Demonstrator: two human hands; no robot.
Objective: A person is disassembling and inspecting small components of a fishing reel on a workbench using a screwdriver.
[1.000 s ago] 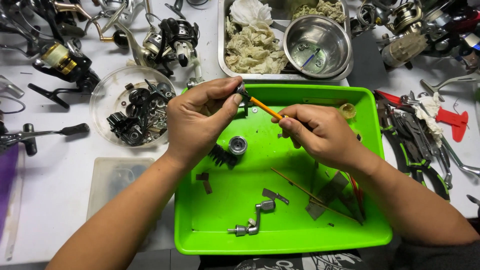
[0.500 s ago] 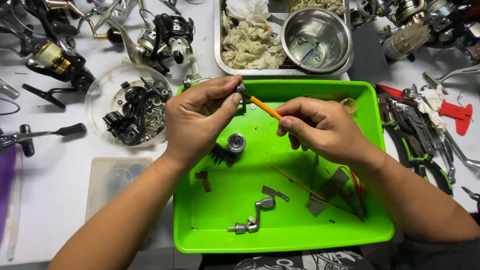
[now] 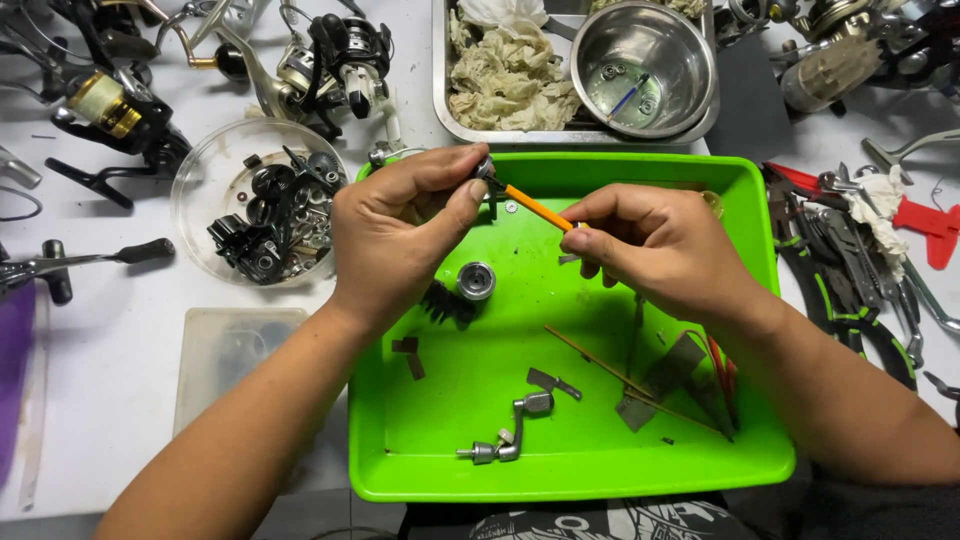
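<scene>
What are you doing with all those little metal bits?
A person works over a green tray. The left hand pinches a small dark metal part between its fingers, and the right hand pokes at it with a thin orange stick. In the tray lie a crank handle, a black gear and a round silver piece. Fishing reels, a clear dish of parts and a steel bowl sit around it.

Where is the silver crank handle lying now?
In the head view, the crank handle lies inside the green tray, near its front edge, left of the thin brown stick and below both hands.
</scene>
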